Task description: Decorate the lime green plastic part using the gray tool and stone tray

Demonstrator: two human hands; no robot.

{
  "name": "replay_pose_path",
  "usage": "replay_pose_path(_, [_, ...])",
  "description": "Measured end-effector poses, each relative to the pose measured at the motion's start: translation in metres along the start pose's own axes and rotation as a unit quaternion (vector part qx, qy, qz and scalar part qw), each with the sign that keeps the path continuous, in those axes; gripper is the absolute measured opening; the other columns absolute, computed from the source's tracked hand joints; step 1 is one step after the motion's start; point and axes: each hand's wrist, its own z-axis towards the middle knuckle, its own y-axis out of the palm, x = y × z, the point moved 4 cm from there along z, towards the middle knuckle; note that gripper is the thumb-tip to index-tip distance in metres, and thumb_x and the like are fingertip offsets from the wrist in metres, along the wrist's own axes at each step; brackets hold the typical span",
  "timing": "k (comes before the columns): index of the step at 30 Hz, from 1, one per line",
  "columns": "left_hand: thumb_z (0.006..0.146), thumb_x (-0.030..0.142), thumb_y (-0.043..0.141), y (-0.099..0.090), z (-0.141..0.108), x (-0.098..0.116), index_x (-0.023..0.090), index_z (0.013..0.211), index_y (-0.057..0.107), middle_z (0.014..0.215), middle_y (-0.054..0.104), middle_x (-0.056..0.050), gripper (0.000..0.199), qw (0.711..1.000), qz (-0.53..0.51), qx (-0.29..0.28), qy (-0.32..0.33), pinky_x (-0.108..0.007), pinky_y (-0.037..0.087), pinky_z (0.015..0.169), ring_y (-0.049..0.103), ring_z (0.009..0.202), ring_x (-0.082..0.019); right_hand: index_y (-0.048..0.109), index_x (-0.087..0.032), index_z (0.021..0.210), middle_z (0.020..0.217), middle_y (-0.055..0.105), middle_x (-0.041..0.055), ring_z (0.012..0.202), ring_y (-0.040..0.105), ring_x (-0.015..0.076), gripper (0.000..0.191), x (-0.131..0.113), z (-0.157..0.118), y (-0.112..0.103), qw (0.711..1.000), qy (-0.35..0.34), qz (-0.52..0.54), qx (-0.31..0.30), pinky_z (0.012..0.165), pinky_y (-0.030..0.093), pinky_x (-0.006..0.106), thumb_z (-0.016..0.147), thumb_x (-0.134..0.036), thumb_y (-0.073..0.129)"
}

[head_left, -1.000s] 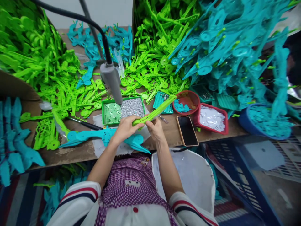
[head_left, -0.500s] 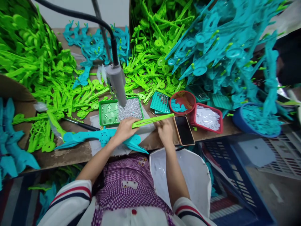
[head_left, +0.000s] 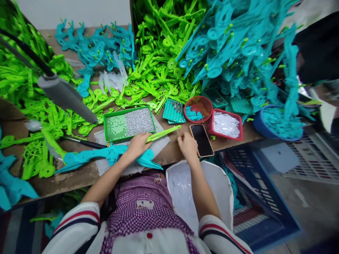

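My left hand (head_left: 138, 145) is closed around one end of a long, thin bright-green plastic strip (head_left: 164, 133), whose free end points right. It rests over a turquoise plastic part (head_left: 92, 153) with pointed ends, which lies on a white cloth (head_left: 100, 165). My right hand (head_left: 188, 145) is just right of the strip's free end, beside a phone (head_left: 201, 140). Its thumb and fingers are pinched together; a thin sliver shows above them, too small to name. A grey cylindrical hanging tool (head_left: 67, 98) tilts at the left, behind the hands.
Behind the hands stands a green tray (head_left: 106, 125) of small silvery pieces. Right of it are a red round basket (head_left: 210, 106), a red box (head_left: 241, 130) of white pieces and a blue tub (head_left: 261, 125). Heaps of green parts (head_left: 164, 63) and turquoise parts (head_left: 233, 53) cover the back.
The hanging tool has swung left from above the tray and now tilts. My right hand has come away from the strip's free end. The whole view has shifted slightly.
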Motion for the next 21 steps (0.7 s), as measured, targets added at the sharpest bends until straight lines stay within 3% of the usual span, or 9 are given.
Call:
replay_pose_path(3, [0.085,0.020,0.064,0.002,0.000,-0.003,0.019,0.124,0.061,0.116,0.069,-0.008,0.039,1.000,-0.010,-0.024,-0.001,-0.036,0.048,0.092,0.064,0.105,-0.026,0.060,-0.018,0.106,0.094,0.072,0.0113,0.082,0.067,0.0266,0.026,0.007,-0.018,-0.009,1.000,0.000,0.022,-0.018,0.066,0.040,0.031,0.092,-0.025,0.039])
replay_pose_path(6, [0.085,0.018,0.065,0.003,0.001,-0.003,0.019,0.126,0.060,0.118,0.069,-0.008,0.041,0.999,-0.019,-0.030,0.008,-0.036,0.048,0.093,0.064,0.107,-0.026,0.057,-0.024,0.123,0.099,0.075,0.0068,0.086,0.069,0.0254,0.034,-0.007,-0.030,-0.013,0.992,-0.106,0.035,-0.054,0.068,0.042,0.030,0.095,-0.028,0.039])
replay_pose_path(9, [0.084,0.016,0.065,0.002,0.001,-0.003,0.018,0.125,0.061,0.118,0.069,-0.009,0.042,0.999,-0.024,-0.028,0.008,-0.036,0.049,0.094,0.064,0.108,-0.026,0.061,-0.029,0.124,0.107,0.075,0.0041,0.091,0.070,0.0242,0.034,-0.022,-0.032,-0.017,0.979,-0.186,0.022,-0.078,0.069,0.042,0.030,0.097,-0.033,0.040])
replay_pose_path(12, [0.083,0.015,0.067,0.002,0.000,-0.002,0.018,0.125,0.061,0.117,0.069,-0.009,0.043,0.999,-0.031,-0.024,0.011,-0.036,0.049,0.095,0.065,0.108,-0.026,0.064,-0.026,0.122,0.113,0.074,0.0046,0.097,0.068,0.0209,0.033,-0.039,-0.029,-0.020,0.953,-0.289,0.032,-0.087,0.075,0.041,0.029,0.098,-0.030,0.041])
replay_pose_path(15, [0.082,0.016,0.068,0.002,0.000,-0.002,0.018,0.125,0.061,0.118,0.069,-0.009,0.044,0.999,-0.034,-0.017,0.018,-0.037,0.049,0.095,0.065,0.108,-0.026,0.064,-0.022,0.125,0.099,0.075,0.0077,0.089,0.066,0.0193,0.035,-0.054,-0.023,-0.018,0.918,-0.389,-0.007,-0.083,0.076,0.036,0.030,0.098,-0.022,0.042])
replay_pose_path(17, [0.082,0.016,0.068,0.002,0.001,-0.002,0.018,0.126,0.061,0.118,0.069,-0.009,0.044,0.999,-0.035,-0.018,0.018,-0.037,0.050,0.094,0.065,0.107,-0.026,0.064,-0.021,0.125,0.090,0.074,0.0075,0.084,0.063,0.0182,0.035,-0.059,-0.019,-0.014,0.900,-0.429,-0.030,-0.077,0.075,0.032,0.031,0.097,-0.018,0.044])
replay_pose_path(21, [0.083,0.018,0.068,0.003,0.002,-0.004,0.018,0.126,0.061,0.118,0.070,-0.009,0.043,0.999,-0.033,-0.033,0.016,-0.037,0.050,0.093,0.066,0.107,-0.027,0.063,-0.019,0.126,0.091,0.074,0.0083,0.085,0.061,0.0181,0.037,-0.062,-0.010,-0.012,0.877,-0.472,-0.059,-0.073,0.074,0.027,0.032,0.095,-0.014,0.044])
